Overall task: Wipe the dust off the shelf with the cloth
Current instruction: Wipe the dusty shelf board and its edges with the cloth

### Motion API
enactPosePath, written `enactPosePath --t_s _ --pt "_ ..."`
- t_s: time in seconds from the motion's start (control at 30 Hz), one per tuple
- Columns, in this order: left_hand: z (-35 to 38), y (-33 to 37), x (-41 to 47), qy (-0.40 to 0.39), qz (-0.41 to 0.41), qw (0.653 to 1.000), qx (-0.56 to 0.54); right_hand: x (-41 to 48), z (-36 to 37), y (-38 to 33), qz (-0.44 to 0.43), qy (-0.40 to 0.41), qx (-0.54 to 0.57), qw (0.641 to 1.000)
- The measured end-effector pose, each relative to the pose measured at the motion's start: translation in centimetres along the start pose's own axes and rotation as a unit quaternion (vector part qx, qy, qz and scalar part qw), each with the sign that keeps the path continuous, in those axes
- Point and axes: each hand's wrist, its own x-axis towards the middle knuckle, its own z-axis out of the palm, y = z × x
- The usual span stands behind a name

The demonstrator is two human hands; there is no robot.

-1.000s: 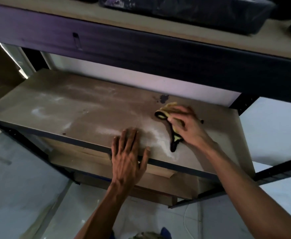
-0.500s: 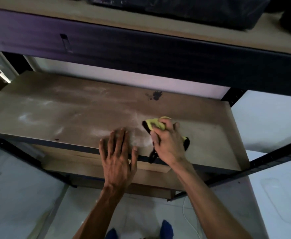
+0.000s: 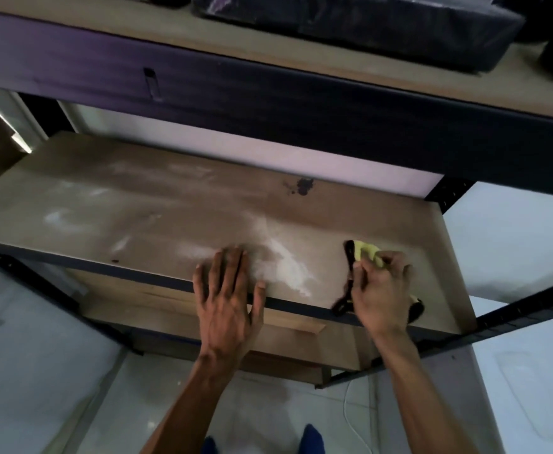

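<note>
Brown fibreboard makes up the shelf [image 3: 157, 204], a wide board in a dark metal rack [image 3: 514, 309], and white dust [image 3: 288, 265] lies over it in smears, thickest near the front edge at the middle. The left hand [image 3: 227, 296] lies flat and spread on that front edge, fingers straight, holding nothing, its fingertips just beside the thick patch. The right hand [image 3: 381, 290] is curled round the yellow-and-black cloth [image 3: 367, 253], bunched on the board toward the right end, with a dark strip trailing to the edge. From where I stand, a stroke pulled forward would likely tip powder over the lip onto the floor [image 3: 55, 355]. So small a wad may only smear it, and the braced palm could print dust back. The dark stain [image 3: 303, 186] near the back looks soaked in, and I doubt a dry wipe would shift it.
</note>
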Motion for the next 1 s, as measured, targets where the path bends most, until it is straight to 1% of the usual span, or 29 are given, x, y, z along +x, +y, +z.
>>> enactPosePath --t_s 0.07,0.13,0.23,0.33,0.4,0.5,0.57,0.6,0.7,0.77,0.87,0.93,1.0 --pt "0.0 -0.2 0.0 -0.006 0.005 1.000 0.000 -0.5 0.3 -4.0 -0.025 -0.028 0.029 0.999" --pt "0.2 -0.5 0.0 0.004 0.007 1.000 -0.006 -0.4 0.9 -8.1 -0.064 -0.049 0.051 0.995" --pt "0.5 -0.8 -0.2 0.010 0.012 1.000 -0.017 1.1 2.2 -11.2 -0.117 -0.050 0.083 0.988" --pt "0.3 -0.9 -0.2 0.009 0.015 0.999 -0.027 2.6 1.7 -10.4 -0.135 -0.039 0.126 0.982" --pt "0.2 -1.1 -0.1 0.017 0.008 0.999 -0.030 2.8 0.5 -8.2 -0.109 -0.028 0.143 0.983" --pt "0.1 -1.9 0.0 0.011 -0.011 1.000 -0.019 2.5 -0.2 -3.4 -0.039 -0.004 0.065 0.997" --pt "0.0 -1.9 0.2 0.006 -0.013 1.000 -0.009 1.2 -0.1 -1.9 -0.018 0.004 0.006 1.000" --pt "0.0 -1.9 0.3 0.006 -0.012 1.000 -0.007 0.4 0.2 -2.0 -0.013 0.005 0.000 1.000" --pt "0.2 -1.7 0.4 0.014 -0.009 1.000 -0.005 -1.2 0.3 -5.1 -0.011 -0.015 0.044 0.999" --pt "0.4 -1.8 0.3 0.024 -0.004 1.000 0.000 -0.8 0.7 -8.2 -0.039 -0.042 0.055 0.997" --pt "0.5 -1.7 0.4 0.042 -0.004 0.999 -0.002 1.1 2.2 -12.2 -0.087 -0.062 0.069 0.992" --pt "0.5 -1.5 0.5 0.044 -0.006 0.999 -0.005 2.8 3.0 -13.6 -0.112 -0.058 0.091 0.988" --pt "0.3 -1.8 0.6 0.047 -0.007 0.999 -0.012 4.2 2.5 -13.4 -0.138 -0.047 0.110 0.983"
